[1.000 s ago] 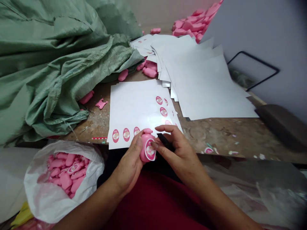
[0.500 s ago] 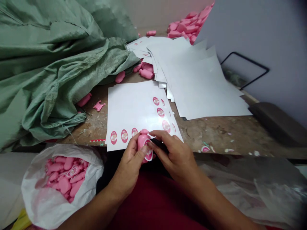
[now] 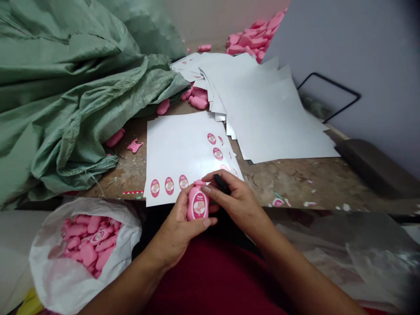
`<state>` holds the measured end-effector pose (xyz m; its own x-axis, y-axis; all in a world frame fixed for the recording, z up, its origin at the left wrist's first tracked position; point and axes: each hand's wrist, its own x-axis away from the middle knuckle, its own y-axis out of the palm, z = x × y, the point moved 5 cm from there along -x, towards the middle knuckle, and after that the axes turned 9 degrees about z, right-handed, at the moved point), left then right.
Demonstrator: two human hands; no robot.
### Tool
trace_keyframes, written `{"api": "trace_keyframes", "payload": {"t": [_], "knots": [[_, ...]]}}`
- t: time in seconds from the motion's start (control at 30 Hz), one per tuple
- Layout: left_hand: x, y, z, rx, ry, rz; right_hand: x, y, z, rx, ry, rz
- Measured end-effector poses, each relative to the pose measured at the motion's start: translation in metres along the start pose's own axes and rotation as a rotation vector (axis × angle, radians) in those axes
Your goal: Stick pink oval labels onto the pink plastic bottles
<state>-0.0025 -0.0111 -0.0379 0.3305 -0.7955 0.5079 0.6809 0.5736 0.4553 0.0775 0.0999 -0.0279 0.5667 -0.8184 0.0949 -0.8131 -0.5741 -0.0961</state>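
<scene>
My left hand [image 3: 179, 225] is wrapped round a small pink plastic bottle [image 3: 193, 197], held upright over the table's front edge with the thumb across its base. An oval "BABY" sticker [image 3: 199, 205] lies on the bottle's front. My right hand [image 3: 238, 199] is closed, with a black tool [image 3: 222, 183] tucked between its fingers; only part of it shows, so its kind is unclear. The right thumb and forefinger touch the bottle's upper right side. Just behind my hands lies a white sticker sheet [image 3: 177, 144] with several oval stickers left along its front and right edges.
A white sack [image 3: 42, 253] of pink bottles stands at lower left. Green woven cloth [image 3: 82, 87] covers the table's left side. A stack of white sheets [image 3: 269, 113] lies at right, with a pile of pink bottles [image 3: 256, 37] behind. A dark block [image 3: 377, 168] sits far right.
The bottle has turned so its sticker faces me, and my left thumb has slid down to its base. My right fingers have moved up, and the black tool now points up, away from the bottle.
</scene>
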Motion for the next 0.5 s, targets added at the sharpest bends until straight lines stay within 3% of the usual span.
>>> {"api": "trace_keyframes", "payload": {"t": [0.13,0.3,0.5], "knots": [[-0.0005,-0.001,0.0017,0.122,-0.112,0.02,-0.0013,-0.0014,0.0004,-0.085,0.026,-0.005],[-0.0038,-0.0042,0.002,0.27,-0.14,0.067,0.003,0.0013,-0.0032,0.038,-0.042,0.01],[-0.0064,-0.0021,-0.0005,0.203,-0.11,0.067,0.0029,0.0042,0.0007,0.069,-0.075,-0.017]]}}
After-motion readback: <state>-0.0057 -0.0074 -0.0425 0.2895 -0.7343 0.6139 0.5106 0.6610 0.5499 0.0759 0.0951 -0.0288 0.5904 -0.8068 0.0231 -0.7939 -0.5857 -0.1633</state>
